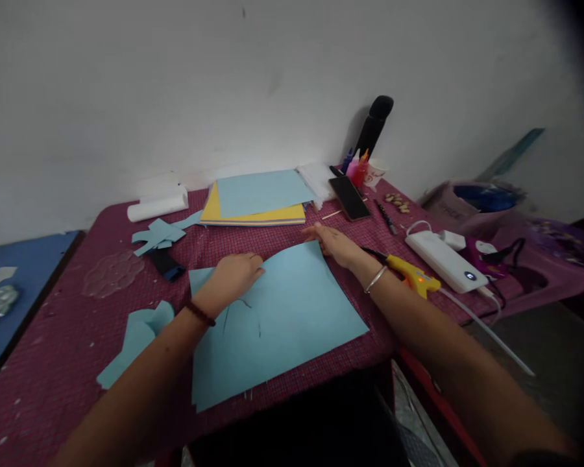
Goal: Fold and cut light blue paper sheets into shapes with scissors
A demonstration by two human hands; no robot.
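A large light-blue paper sheet (282, 318) lies on the maroon checked tablecloth (53, 337) in front of me, with pencil lines near its left part. My left hand (233, 275) is curled over the sheet's upper left edge, pinching it so the edge bows upward. My right hand (333, 243) rests with fingers stretched flat on the sheet's far right corner. A yellow glue gun (411, 275) lies just right of my right wrist.
A stack of blue and yellow sheets (257, 198) sits at the back. Blue paper scraps (158, 235) and a cut piece (136, 337) lie left. A phone (349, 196), paint bottles (357, 168), a white power bank (445, 259) and a paper roll (156, 207) are about.
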